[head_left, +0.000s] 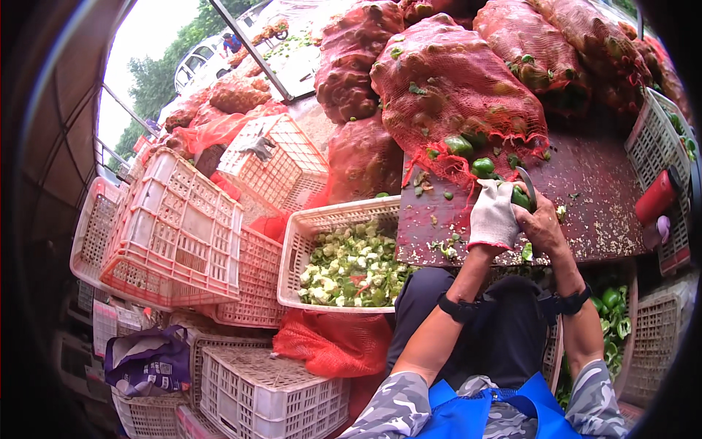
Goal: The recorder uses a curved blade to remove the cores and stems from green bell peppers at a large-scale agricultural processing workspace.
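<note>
My left hand [493, 217], in a white knitted glove, is closed around a green bell pepper [520, 198] above the near part of a dark red board [585, 190]. My bare right hand [542, 222] is closed on a knife whose curved blade [526, 181] stands up beside the pepper; its handle is hidden by the fingers. Just beyond the hands, more green peppers [483, 167] lie at the torn mouth of a big red mesh sack [453, 88]. Pale seeds and green scraps are scattered over the board.
Left of the board stands a white crate [289, 263] of pepper cores. Cut green peppers [614, 314] fill a crate by my right knee. Stacked crates [172, 234] and a purple bag [150, 362] are at left. A red cylinder [658, 194] is at right; full sacks rise behind.
</note>
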### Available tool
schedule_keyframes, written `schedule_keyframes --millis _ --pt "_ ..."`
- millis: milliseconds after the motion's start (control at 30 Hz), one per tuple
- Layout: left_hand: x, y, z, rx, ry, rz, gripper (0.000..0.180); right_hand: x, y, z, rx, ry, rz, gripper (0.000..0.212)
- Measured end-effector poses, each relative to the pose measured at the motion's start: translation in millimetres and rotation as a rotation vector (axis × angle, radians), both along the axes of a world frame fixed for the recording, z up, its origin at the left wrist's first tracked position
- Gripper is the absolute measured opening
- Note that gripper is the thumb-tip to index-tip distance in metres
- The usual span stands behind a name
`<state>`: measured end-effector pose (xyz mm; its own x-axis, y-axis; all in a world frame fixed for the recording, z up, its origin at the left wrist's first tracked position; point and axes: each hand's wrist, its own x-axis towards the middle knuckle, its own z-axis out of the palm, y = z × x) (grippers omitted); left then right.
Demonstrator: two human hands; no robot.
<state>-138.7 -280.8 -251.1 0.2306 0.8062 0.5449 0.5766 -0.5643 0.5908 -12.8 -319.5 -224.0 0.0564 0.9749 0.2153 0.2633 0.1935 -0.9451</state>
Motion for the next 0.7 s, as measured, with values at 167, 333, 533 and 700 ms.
schedule_keyframes --millis 167,333,533,700 --pt "-7.1 -4.1 7.6 -0.107 -0.092 -0.113 0.037 0.5 -7.4 10.4 -0.005 -0.033 0.028 0.041" --pt "-4.2 4.3 8.1 -0.01 -0.089 -0.102 0.038 9.8 -16.8 24.9 -0.034 -0.108 0.014 0.046" --pt "-24.3 10.2 -3.5 -0.221 -0.237 -0.083 0.034 1.0 -5.2 16.0 -0.08 -0.008 0.093 0.043" --pt "-17.6 13.7 4.6 -0.7 -0.644 -0.319 0.049 28.9 -16.0 8.1 -0.193 0.345 0.088 0.039"
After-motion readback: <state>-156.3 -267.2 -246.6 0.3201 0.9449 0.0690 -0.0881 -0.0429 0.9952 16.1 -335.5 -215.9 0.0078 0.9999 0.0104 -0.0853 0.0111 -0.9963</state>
